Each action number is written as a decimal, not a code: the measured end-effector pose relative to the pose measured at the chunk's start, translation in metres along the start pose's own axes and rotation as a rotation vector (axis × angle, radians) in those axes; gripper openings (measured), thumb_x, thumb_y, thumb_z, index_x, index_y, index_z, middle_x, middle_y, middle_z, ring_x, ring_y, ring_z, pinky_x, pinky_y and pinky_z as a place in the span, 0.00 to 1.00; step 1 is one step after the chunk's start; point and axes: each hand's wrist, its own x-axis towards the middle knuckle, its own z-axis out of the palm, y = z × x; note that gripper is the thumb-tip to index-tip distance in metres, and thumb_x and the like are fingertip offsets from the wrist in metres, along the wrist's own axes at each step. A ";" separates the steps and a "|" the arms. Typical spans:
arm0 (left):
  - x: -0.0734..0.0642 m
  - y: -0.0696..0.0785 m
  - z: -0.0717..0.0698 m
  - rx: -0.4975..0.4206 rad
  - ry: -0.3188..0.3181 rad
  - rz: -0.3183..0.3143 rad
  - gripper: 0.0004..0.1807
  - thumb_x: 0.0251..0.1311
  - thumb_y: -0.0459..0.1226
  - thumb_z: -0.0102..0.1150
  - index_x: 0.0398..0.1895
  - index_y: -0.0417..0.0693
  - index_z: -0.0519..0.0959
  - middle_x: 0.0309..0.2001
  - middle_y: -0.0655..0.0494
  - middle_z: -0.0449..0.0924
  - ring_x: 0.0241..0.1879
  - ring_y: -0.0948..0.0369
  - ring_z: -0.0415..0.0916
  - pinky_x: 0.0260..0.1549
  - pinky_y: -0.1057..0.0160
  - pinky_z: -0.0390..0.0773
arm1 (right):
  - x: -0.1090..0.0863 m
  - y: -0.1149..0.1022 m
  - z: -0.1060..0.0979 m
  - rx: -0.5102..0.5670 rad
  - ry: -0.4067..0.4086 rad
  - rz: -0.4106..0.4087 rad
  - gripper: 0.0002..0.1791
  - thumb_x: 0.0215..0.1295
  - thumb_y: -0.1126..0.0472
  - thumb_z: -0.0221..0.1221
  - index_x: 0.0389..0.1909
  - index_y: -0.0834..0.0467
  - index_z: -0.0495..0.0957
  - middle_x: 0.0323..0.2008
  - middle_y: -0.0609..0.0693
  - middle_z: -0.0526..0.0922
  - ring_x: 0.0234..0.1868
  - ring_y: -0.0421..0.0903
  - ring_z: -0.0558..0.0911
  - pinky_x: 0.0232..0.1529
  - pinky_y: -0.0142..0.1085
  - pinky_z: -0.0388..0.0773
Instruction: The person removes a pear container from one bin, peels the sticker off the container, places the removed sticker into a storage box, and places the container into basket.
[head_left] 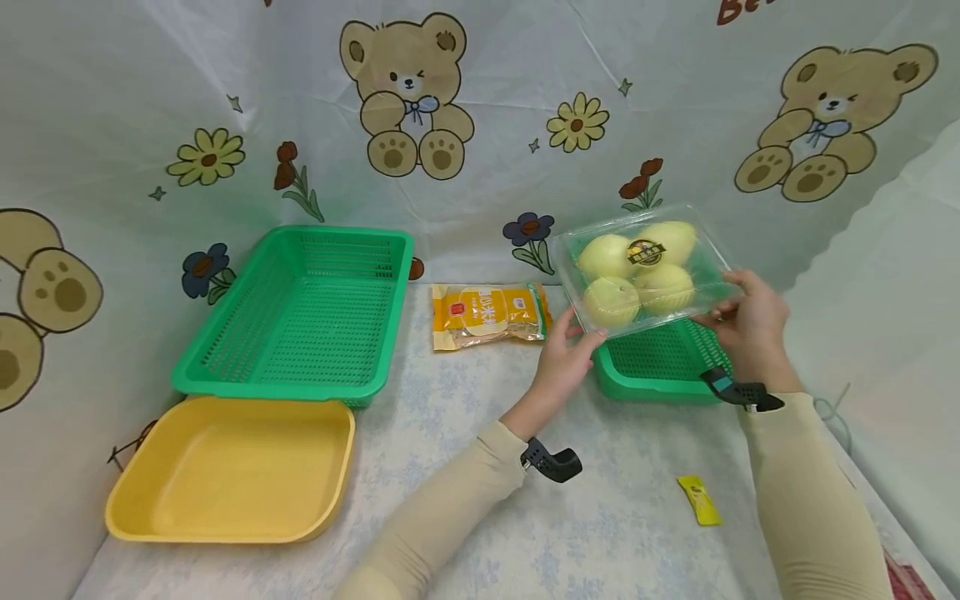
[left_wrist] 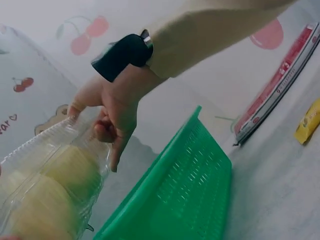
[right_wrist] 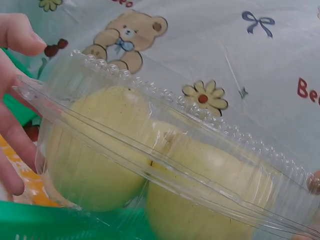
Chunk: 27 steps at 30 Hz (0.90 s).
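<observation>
Both hands hold up a clear plastic box (head_left: 647, 252) of several pale yellow fruits (head_left: 666, 288) with a dark round label on its lid. My left hand (head_left: 564, 360) grips the box's near left corner, thumb and fingers on either side of the edge in the right wrist view. At the right end, my right hand (head_left: 756, 321) pinches the edge, its thumb on the rim in the left wrist view. The box hangs tilted above a small green basket (head_left: 660, 390) and hides part of it.
A large green basket (head_left: 288, 390) stands at the left, behind a yellow basin (head_left: 232, 529). An orange and yellow food packet (head_left: 487, 315) lies against the back cloth. Near my right forearm is a small yellow sachet (head_left: 699, 500). The left wrist view shows a long red packet (left_wrist: 277, 85).
</observation>
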 end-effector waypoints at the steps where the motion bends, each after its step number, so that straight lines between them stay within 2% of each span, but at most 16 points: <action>1: -0.002 0.002 -0.002 -0.028 0.008 0.006 0.39 0.69 0.48 0.60 0.80 0.61 0.57 0.67 0.46 0.69 0.54 0.54 0.78 0.52 0.53 0.82 | -0.002 0.001 0.004 -0.011 -0.005 -0.012 0.40 0.70 0.62 0.62 0.79 0.44 0.57 0.07 0.50 0.67 0.13 0.47 0.69 0.24 0.46 0.82; 4: -0.008 0.007 -0.008 -0.104 0.030 0.021 0.36 0.71 0.46 0.59 0.79 0.56 0.58 0.68 0.45 0.69 0.55 0.54 0.78 0.55 0.51 0.83 | -0.008 0.004 0.015 -0.022 -0.036 -0.056 0.37 0.68 0.63 0.62 0.76 0.47 0.62 0.06 0.51 0.68 0.11 0.46 0.70 0.21 0.44 0.83; 8: -0.018 0.009 -0.017 -0.192 0.059 0.030 0.35 0.75 0.46 0.55 0.80 0.51 0.55 0.70 0.41 0.66 0.61 0.49 0.76 0.60 0.47 0.80 | -0.015 0.011 0.031 -0.064 -0.089 -0.123 0.25 0.67 0.65 0.64 0.63 0.52 0.73 0.08 0.50 0.71 0.09 0.46 0.70 0.20 0.41 0.82; 12: -0.027 0.008 -0.026 -0.301 0.113 0.005 0.33 0.77 0.46 0.52 0.78 0.46 0.55 0.71 0.38 0.63 0.62 0.47 0.74 0.63 0.45 0.77 | -0.023 0.024 0.046 -0.185 -0.126 -0.196 0.16 0.68 0.64 0.63 0.55 0.52 0.74 0.20 0.47 0.76 0.11 0.42 0.72 0.18 0.34 0.81; 14: -0.031 0.007 -0.031 -0.382 0.139 -0.021 0.32 0.77 0.45 0.50 0.77 0.44 0.54 0.72 0.37 0.61 0.59 0.49 0.74 0.66 0.45 0.75 | -0.028 0.030 0.052 -0.266 -0.129 -0.227 0.16 0.68 0.62 0.63 0.55 0.52 0.75 0.29 0.47 0.77 0.13 0.39 0.73 0.18 0.31 0.80; 16: -0.036 0.006 -0.036 -0.460 0.163 -0.049 0.33 0.78 0.45 0.49 0.77 0.42 0.53 0.74 0.36 0.58 0.54 0.51 0.73 0.68 0.45 0.73 | -0.033 0.037 0.058 -0.362 -0.131 -0.258 0.17 0.68 0.61 0.62 0.56 0.51 0.75 0.34 0.46 0.78 0.14 0.38 0.73 0.19 0.29 0.80; 18: -0.042 0.003 -0.042 -0.530 0.182 -0.092 0.35 0.78 0.44 0.49 0.78 0.41 0.49 0.76 0.36 0.52 0.53 0.50 0.72 0.69 0.47 0.72 | -0.038 0.042 0.062 -0.447 -0.145 -0.283 0.19 0.68 0.61 0.62 0.58 0.51 0.75 0.33 0.43 0.81 0.14 0.37 0.75 0.20 0.28 0.80; 20: -0.049 0.001 -0.047 -0.588 0.199 -0.126 0.38 0.78 0.43 0.49 0.80 0.41 0.44 0.78 0.36 0.46 0.59 0.46 0.71 0.70 0.49 0.71 | -0.042 0.047 0.066 -0.562 -0.167 -0.315 0.21 0.69 0.59 0.62 0.61 0.51 0.74 0.31 0.38 0.83 0.14 0.37 0.76 0.23 0.27 0.81; 23: -0.060 -0.003 -0.055 -0.646 0.218 -0.161 0.38 0.77 0.41 0.48 0.80 0.41 0.42 0.79 0.37 0.42 0.67 0.39 0.65 0.72 0.49 0.69 | -0.048 0.054 0.071 -0.724 -0.218 -0.357 0.26 0.70 0.55 0.61 0.67 0.53 0.71 0.22 0.32 0.83 0.16 0.36 0.78 0.28 0.27 0.83; 27: -0.072 -0.006 -0.069 -0.631 0.245 -0.164 0.38 0.78 0.41 0.46 0.81 0.41 0.40 0.79 0.37 0.41 0.68 0.38 0.63 0.73 0.49 0.67 | -0.056 0.063 0.079 -0.860 -0.283 -0.375 0.31 0.71 0.50 0.60 0.71 0.54 0.68 0.19 0.34 0.78 0.20 0.38 0.81 0.32 0.29 0.84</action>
